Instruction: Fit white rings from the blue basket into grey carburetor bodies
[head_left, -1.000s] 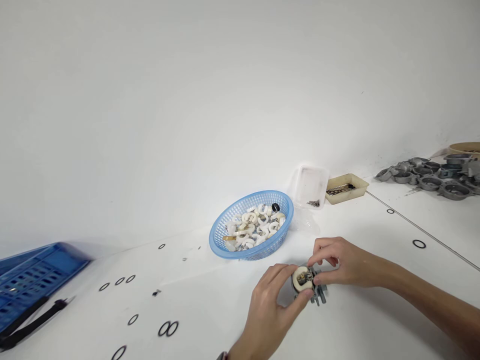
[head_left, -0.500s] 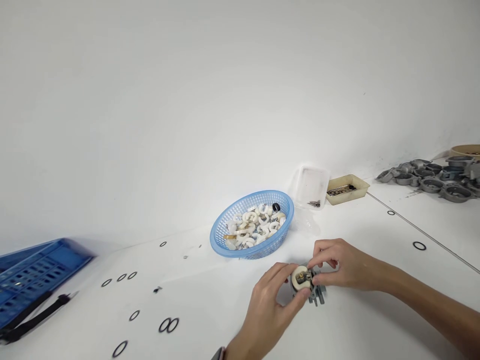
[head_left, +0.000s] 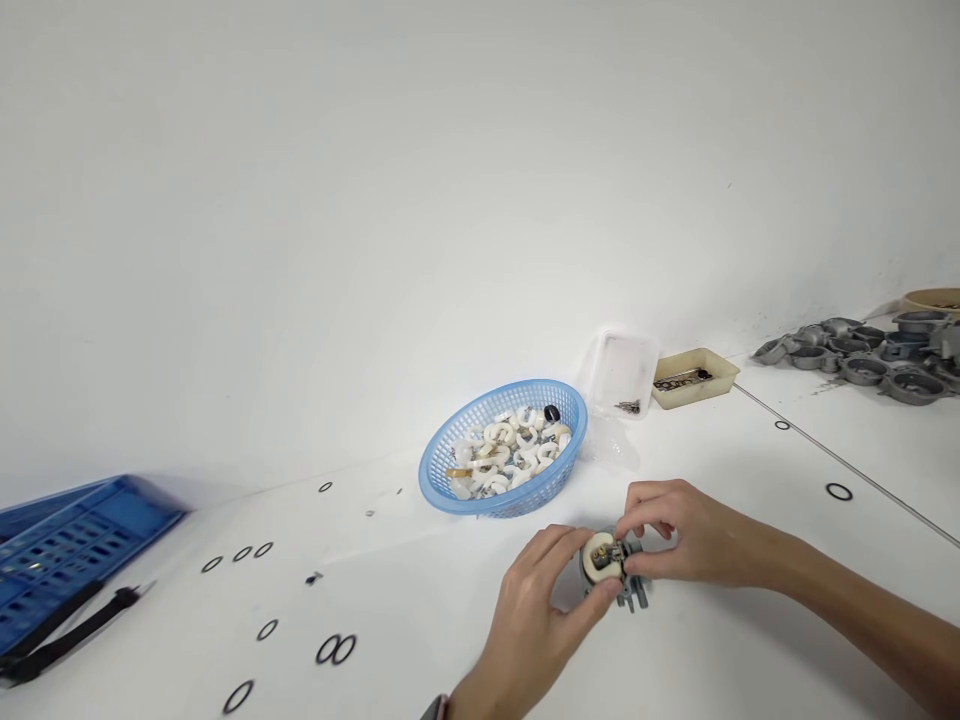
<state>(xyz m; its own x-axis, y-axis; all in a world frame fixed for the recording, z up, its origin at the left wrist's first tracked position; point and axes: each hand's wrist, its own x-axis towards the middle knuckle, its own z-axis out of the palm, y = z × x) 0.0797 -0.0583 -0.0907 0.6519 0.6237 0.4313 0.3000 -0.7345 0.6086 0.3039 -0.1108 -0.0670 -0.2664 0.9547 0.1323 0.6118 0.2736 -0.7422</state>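
A grey metal carburetor (head_left: 638, 594) lies on the white table with its open bowl side up. Set in it is a white C-shaped float (head_left: 595, 571), with brass parts showing in the middle. My left hand (head_left: 531, 605) grips the carburetor from the left, fingers on the far side and thumb on the near side. At the float's hinge end, on the right, my right hand (head_left: 691, 532) has thumb and forefinger closed in from two sides. Whatever small part is between those fingertips is too small to make out.
Behind stands a blue basket (head_left: 429, 490) of white floats, beside a clear plastic tub (head_left: 624, 368) and a cream tray (head_left: 697, 392) of small parts. Grey metal castings (head_left: 864, 370) are heaped at right. Black rubber rings (head_left: 344, 649) lie scattered. A blue crate (head_left: 97, 535) sits at left.
Hardly anything differs. Both hands stay on the carburetor, and the view has shifted very slightly.
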